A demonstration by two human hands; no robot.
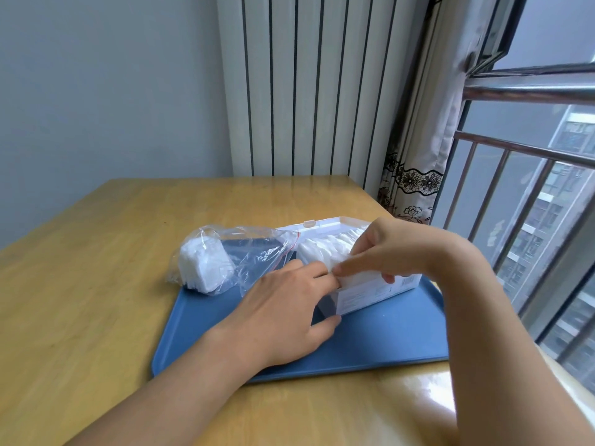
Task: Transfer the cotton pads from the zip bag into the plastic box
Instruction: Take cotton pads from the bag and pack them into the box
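Blue tray [370, 346]: plastic box [380, 292] long axis left-right, lid open rearward.

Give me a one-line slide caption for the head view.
Both hands, left and right, settle cotton pads into the plastic box; more remain in the zip bag.
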